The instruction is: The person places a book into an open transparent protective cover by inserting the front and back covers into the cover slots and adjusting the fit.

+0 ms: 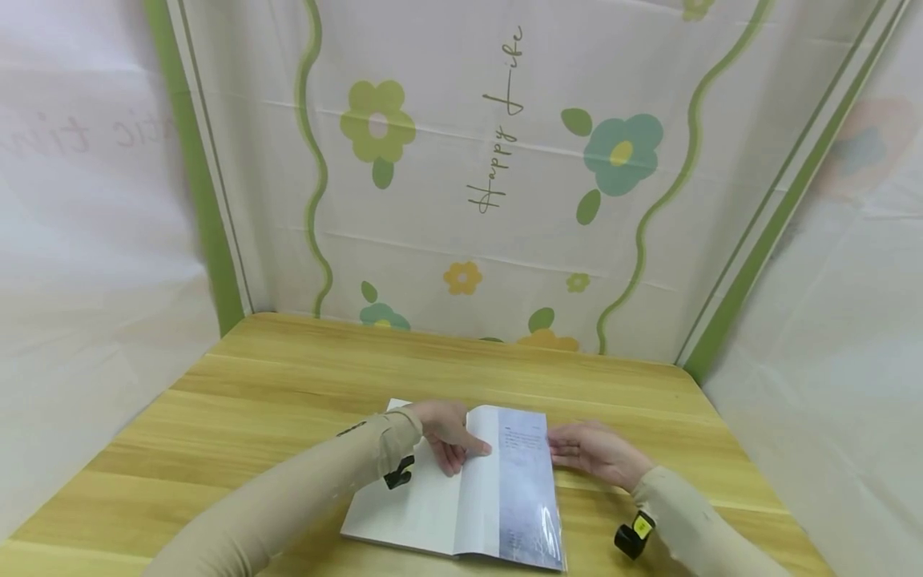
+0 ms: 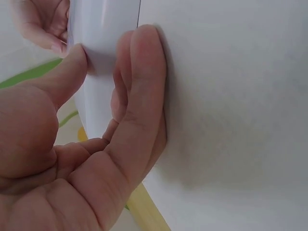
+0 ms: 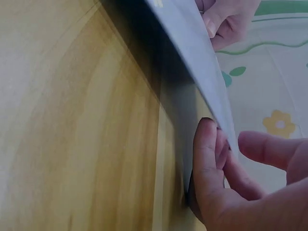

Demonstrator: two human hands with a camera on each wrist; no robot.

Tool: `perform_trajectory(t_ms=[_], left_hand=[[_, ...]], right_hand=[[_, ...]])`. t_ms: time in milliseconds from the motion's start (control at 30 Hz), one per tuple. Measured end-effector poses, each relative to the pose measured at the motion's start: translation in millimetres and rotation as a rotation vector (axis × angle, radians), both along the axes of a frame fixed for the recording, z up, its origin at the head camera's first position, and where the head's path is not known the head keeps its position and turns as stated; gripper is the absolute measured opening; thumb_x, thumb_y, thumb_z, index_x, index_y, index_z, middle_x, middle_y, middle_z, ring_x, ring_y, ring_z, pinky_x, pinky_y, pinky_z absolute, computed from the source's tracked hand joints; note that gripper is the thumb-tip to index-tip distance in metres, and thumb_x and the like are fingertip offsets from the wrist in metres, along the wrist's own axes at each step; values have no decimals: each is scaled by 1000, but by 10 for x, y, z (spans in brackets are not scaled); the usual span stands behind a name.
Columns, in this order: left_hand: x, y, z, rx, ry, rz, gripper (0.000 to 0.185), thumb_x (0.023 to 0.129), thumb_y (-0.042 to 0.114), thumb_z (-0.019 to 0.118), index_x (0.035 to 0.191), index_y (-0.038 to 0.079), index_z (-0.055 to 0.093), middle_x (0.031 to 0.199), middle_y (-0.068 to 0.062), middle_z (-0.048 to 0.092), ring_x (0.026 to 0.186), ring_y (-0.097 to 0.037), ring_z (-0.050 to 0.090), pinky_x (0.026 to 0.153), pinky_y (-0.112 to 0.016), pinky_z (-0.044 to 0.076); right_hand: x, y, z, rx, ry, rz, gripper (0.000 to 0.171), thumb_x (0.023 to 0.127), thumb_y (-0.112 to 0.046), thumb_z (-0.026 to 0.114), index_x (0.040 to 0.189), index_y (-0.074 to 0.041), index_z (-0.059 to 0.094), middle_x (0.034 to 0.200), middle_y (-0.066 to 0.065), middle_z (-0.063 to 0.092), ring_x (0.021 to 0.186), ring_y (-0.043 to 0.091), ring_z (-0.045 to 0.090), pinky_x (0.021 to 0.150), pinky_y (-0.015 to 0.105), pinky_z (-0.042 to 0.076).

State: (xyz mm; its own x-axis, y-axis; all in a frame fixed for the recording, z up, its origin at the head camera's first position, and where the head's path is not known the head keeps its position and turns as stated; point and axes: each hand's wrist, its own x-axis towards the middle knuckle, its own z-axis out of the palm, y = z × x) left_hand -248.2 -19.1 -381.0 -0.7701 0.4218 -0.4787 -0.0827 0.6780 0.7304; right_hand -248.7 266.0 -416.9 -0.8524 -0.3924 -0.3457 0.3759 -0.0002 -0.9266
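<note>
Wood desk [image 1: 274, 401] w/ a flowered cloth [image 1: 505, 160] hung behind. Open book [image 1: 433, 505] lies flat near the desk's front edge. Left hand [image 1: 447, 437] pinches a page [image 1: 483, 473] at the middle, thumb vs fingers [image 2: 144, 96]. Right hand [image 1: 594, 453] at the book's right edge, fingers [image 3: 207, 159] prob. curled under the cover [image 3: 202, 72].

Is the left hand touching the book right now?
Touching. The left wrist view shows the left hand with fingers flat on the book and the thumb against a raised page.
</note>
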Motion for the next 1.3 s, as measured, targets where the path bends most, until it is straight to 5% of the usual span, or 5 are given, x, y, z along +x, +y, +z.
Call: perform_trajectory(t_ms=[533,1300], left_hand=[[-16,-20,-4,11,-19,-20,39,90,27,74,79,-9,64,68,-17,65,56,-22,66,62,-37,60],[15,-60,-36,66,24,-5,40,90,29,74,82,-9,63,71,-19,66,56,-23,66,60,-36,60]], right_hand=[[4,-85,-64,103,53,-46,22,88,1,66,105,15,64,92,18,69,77,22,66,78,37,58],[-56,-98,82,139,59,-65,15,83,-1,68,95,8,67,85,13,68,71,18,62,72,32,57]])
